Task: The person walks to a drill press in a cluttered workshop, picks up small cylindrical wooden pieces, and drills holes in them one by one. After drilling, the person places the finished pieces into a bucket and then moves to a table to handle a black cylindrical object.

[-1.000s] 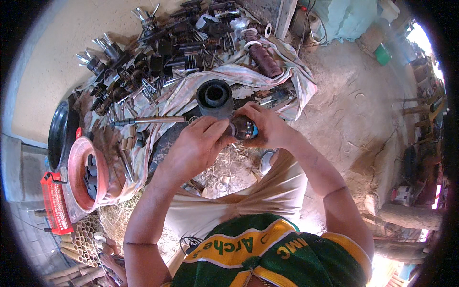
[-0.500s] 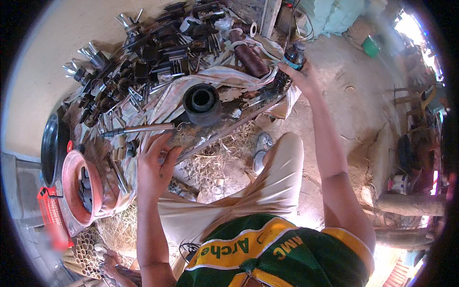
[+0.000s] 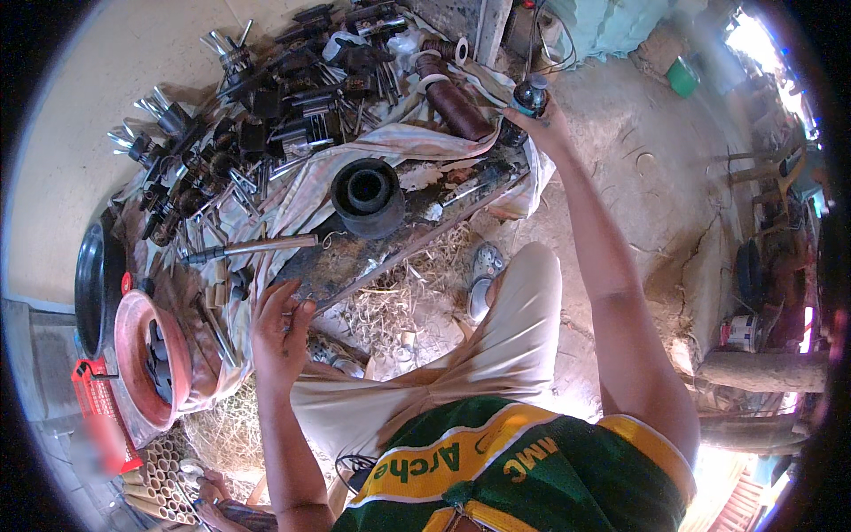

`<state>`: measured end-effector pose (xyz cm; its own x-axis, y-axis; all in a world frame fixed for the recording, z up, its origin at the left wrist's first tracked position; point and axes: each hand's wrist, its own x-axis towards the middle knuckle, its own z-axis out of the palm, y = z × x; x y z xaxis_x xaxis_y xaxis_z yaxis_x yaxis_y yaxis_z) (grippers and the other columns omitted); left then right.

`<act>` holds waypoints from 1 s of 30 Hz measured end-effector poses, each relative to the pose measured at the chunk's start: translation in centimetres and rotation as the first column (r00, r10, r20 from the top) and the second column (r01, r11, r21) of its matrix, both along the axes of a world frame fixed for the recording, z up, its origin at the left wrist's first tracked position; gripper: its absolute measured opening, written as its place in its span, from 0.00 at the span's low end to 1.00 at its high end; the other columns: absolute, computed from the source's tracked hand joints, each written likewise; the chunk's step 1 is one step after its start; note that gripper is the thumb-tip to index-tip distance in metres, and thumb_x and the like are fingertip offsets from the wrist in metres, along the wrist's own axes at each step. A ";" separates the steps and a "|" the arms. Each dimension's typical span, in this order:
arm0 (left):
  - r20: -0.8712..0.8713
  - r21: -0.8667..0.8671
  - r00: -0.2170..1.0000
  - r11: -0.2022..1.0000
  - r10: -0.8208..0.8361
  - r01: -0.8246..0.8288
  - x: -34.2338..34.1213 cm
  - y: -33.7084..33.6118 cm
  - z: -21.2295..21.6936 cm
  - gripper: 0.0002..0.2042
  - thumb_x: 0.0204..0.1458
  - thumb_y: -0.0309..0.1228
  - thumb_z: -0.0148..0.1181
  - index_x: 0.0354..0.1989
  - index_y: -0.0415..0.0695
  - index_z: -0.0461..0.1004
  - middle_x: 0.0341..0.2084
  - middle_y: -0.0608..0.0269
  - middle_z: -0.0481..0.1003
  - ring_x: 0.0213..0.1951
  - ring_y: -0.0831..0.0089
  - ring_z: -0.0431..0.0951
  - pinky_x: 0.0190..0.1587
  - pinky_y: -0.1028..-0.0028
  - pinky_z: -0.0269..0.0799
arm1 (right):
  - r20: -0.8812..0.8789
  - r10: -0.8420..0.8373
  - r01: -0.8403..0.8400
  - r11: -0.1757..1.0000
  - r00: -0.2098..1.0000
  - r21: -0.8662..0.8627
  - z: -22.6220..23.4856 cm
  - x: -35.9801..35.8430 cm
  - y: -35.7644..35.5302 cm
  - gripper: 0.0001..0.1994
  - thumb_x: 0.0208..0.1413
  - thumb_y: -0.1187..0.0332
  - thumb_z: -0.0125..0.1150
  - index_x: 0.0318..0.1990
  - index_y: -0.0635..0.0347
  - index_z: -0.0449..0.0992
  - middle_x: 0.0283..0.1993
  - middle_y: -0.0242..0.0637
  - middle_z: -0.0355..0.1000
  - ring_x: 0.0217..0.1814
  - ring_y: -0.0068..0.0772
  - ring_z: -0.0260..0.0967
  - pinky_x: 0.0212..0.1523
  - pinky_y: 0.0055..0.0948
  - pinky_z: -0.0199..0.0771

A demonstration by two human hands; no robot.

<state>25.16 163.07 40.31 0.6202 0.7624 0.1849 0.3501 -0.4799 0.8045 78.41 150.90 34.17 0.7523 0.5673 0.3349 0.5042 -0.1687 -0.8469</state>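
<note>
My right hand [image 3: 544,131] is wrapped round a dark bottle [image 3: 532,94] over the far right end of the low work table [image 3: 390,259]. Closer in, my left hand [image 3: 282,332] hovers by the table's near edge, its fingers loosely bent and apart with nothing in them. Just beyond the left hand lies a long rod with a dark tapered end [image 3: 257,248]. A dark round pot-like vessel [image 3: 370,220] with a ring-shaped opening stands between my two hands.
Black metal pieces and rods [image 3: 292,106] crowd the cloth at the back, beside a brown wound spool [image 3: 452,106]. On the left are a pink basin [image 3: 126,355], a black basin [image 3: 89,293] and bundled hollow tubes [image 3: 164,465]. Another person's limb [image 3: 213,501] shows lower left.
My right hand has shifted slightly left with the bottle, which now appears more upright and end-on. My left hand has drawn back a little from the rod toward me.
</note>
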 end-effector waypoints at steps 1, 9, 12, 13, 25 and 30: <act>-0.004 0.002 1.000 1.000 0.006 -0.006 -0.1 0.0 -0.2 0.16 0.55 0.26 0.65 0.51 0.35 0.75 0.46 0.55 0.75 0.35 0.72 0.76 0.35 0.74 0.73 | 0.004 -0.016 0.016 1.000 1.000 -0.006 -0.4 0.3 0.0 0.35 0.45 0.58 0.79 0.58 0.61 0.69 0.52 0.36 0.75 0.55 0.31 0.70 0.61 0.33 0.67; -0.167 -0.088 0.984 0.993 0.068 -0.083 -3.6 -0.2 -1.5 0.15 0.55 0.27 0.65 0.49 0.34 0.76 0.34 0.52 0.78 0.29 0.71 0.78 0.33 0.71 0.73 | -0.077 0.204 -0.195 0.974 0.976 0.113 -3.0 1.3 -0.8 0.31 0.48 0.66 0.76 0.58 0.61 0.68 0.53 0.34 0.72 0.56 0.30 0.68 0.58 0.35 0.69; -0.158 -0.037 0.972 0.982 0.177 -0.184 -6.4 2.1 -2.0 0.13 0.57 0.30 0.63 0.46 0.34 0.78 0.25 0.53 0.78 0.26 0.72 0.77 0.31 0.70 0.72 | -0.086 -0.143 0.156 0.974 0.986 0.166 -2.0 -1.6 -2.9 0.35 0.52 0.64 0.74 0.64 0.62 0.63 0.61 0.40 0.67 0.58 0.34 0.68 0.55 0.34 0.70; -0.160 -0.036 0.957 0.967 0.243 -0.251 -7.4 3.1 -2.2 0.13 0.58 0.31 0.62 0.45 0.34 0.78 0.22 0.53 0.78 0.25 0.72 0.77 0.31 0.69 0.72 | -0.053 -0.131 0.141 0.954 0.990 0.266 -1.4 -3.3 -4.0 0.34 0.55 0.63 0.70 0.66 0.63 0.61 0.62 0.42 0.65 0.58 0.34 0.67 0.52 0.32 0.71; -0.096 0.427 0.854 0.796 0.512 -0.429 -10.7 14.9 -6.0 0.12 0.51 0.27 0.61 0.43 0.37 0.79 0.39 0.42 0.79 0.43 0.47 0.80 0.46 0.59 0.75 | 0.036 0.701 -0.701 0.713 0.713 -0.021 3.1 -35.1 8.9 0.09 0.56 0.72 0.65 0.44 0.63 0.78 0.38 0.45 0.78 0.37 0.40 0.79 0.41 0.34 0.77; -0.064 0.431 0.865 0.795 0.498 -0.426 -10.2 16.2 -6.8 0.12 0.50 0.27 0.62 0.43 0.37 0.80 0.40 0.43 0.79 0.43 0.46 0.79 0.48 0.58 0.74 | 0.322 0.665 -0.629 0.745 0.674 -0.223 -0.1 -38.9 19.1 0.11 0.54 0.74 0.62 0.46 0.65 0.76 0.42 0.48 0.74 0.42 0.52 0.74 0.43 0.42 0.75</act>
